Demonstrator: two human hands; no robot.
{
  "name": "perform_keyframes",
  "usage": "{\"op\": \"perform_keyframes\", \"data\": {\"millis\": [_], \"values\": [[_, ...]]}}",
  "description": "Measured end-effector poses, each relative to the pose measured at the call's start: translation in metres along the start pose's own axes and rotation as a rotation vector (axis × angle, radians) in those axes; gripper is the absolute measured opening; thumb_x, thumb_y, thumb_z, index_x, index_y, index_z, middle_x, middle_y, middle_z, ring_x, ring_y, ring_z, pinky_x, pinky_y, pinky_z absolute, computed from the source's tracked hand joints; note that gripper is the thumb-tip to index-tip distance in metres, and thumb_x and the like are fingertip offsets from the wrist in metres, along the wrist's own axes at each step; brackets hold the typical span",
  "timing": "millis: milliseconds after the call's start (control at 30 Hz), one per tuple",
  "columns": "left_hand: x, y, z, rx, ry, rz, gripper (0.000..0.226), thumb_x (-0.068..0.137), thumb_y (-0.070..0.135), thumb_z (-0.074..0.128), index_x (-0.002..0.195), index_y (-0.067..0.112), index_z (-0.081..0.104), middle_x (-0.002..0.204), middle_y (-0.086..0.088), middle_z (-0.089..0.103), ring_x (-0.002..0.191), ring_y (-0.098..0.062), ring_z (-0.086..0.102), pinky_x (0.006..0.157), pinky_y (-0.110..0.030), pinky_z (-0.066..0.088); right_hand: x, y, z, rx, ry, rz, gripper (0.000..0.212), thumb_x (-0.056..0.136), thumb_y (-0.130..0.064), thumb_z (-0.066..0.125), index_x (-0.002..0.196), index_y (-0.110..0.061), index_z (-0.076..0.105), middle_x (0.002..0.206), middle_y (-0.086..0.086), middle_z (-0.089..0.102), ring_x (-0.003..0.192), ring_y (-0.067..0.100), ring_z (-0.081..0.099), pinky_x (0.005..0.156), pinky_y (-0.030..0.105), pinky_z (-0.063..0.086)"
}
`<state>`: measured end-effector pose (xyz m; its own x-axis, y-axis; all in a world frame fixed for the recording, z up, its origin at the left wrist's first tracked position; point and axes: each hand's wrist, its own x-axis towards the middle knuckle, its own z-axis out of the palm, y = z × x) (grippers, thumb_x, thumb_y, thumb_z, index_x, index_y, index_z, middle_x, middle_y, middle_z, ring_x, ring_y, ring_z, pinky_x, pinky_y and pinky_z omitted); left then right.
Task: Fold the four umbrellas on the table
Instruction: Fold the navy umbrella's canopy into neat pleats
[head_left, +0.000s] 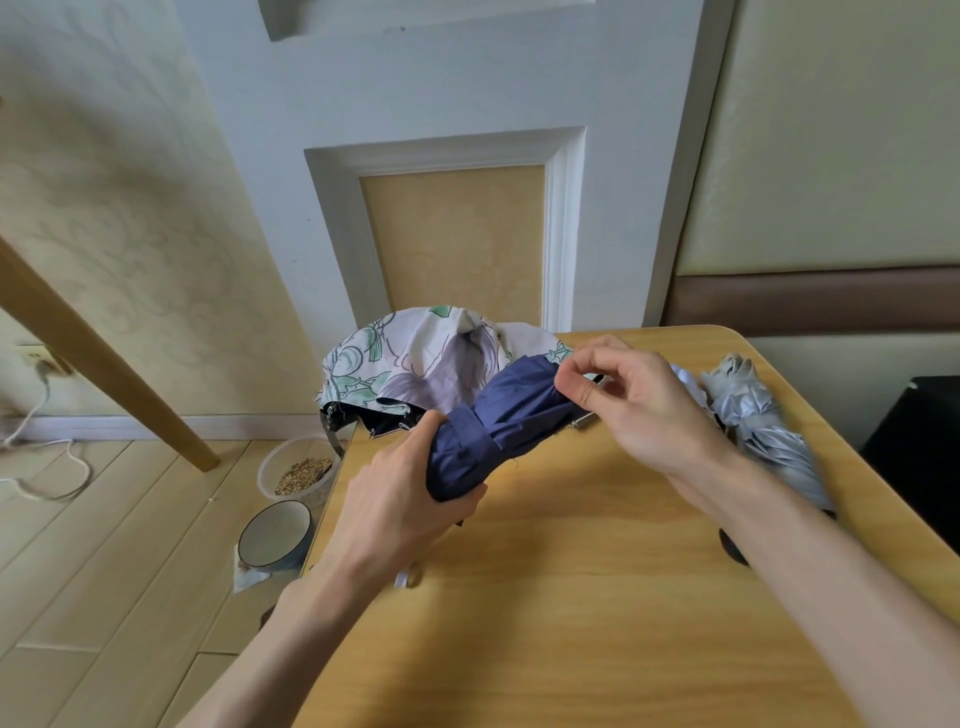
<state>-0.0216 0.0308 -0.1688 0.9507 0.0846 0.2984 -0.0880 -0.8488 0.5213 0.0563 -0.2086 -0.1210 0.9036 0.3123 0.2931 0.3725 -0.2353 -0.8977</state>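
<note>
A navy blue umbrella (498, 421), rolled up with its strap around it, is held above the wooden table (571, 597). My left hand (400, 499) grips its lower end. My right hand (628, 400) pinches the cloth at its upper end with thumb and fingers. Behind it a floral white umbrella (410, 358) lies loosely bunched at the table's far left corner. A folded silver-grey umbrella (763, 421) lies at the right, partly hidden by my right forearm.
Beside the table's left edge on the floor stand a clear tub of grain (298, 470) and a dark-rimmed bowl (275, 532). A slanted wooden leg (104, 364) and a white cable (47, 457) are at the left. A dark object (919, 436) sits right of the table.
</note>
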Motion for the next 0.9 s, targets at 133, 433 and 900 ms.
{"op": "perform_keyframes", "data": {"millis": [133,433,900], "values": [[0.001,-0.002,-0.001,-0.006,-0.009,0.005,0.042,0.073,0.052,0.073,0.099,0.034,0.046,0.068,0.023,0.070,0.072,-0.009,0.068,0.065,-0.043,0.057,0.001,0.001,0.005,-0.109,0.024,-0.098,0.011,0.100,-0.015,0.068,0.097,-0.008,0.076,0.102,-0.002,0.060,0.083,-0.012,0.057,0.080,0.006,0.039],[0.000,-0.002,-0.006,0.027,0.024,0.006,0.044,0.074,0.046,0.083,0.101,0.036,0.049,0.070,0.022,0.070,0.072,-0.006,0.066,0.064,-0.039,0.056,-0.001,-0.009,-0.002,0.122,0.001,0.013,0.024,0.099,-0.040,0.068,0.119,-0.027,0.072,0.122,-0.009,0.069,0.113,0.001,0.067,0.092,0.021,0.053],[0.003,0.012,-0.023,-0.381,-0.320,-0.024,0.051,0.077,0.053,0.088,0.118,0.029,0.067,0.086,0.002,0.078,0.072,-0.012,0.074,0.066,-0.033,0.060,-0.008,0.002,0.012,0.271,0.046,-0.070,0.008,0.092,-0.009,0.079,0.094,-0.016,0.074,0.102,0.007,0.077,0.096,0.014,0.073,0.088,0.023,0.055]]}}
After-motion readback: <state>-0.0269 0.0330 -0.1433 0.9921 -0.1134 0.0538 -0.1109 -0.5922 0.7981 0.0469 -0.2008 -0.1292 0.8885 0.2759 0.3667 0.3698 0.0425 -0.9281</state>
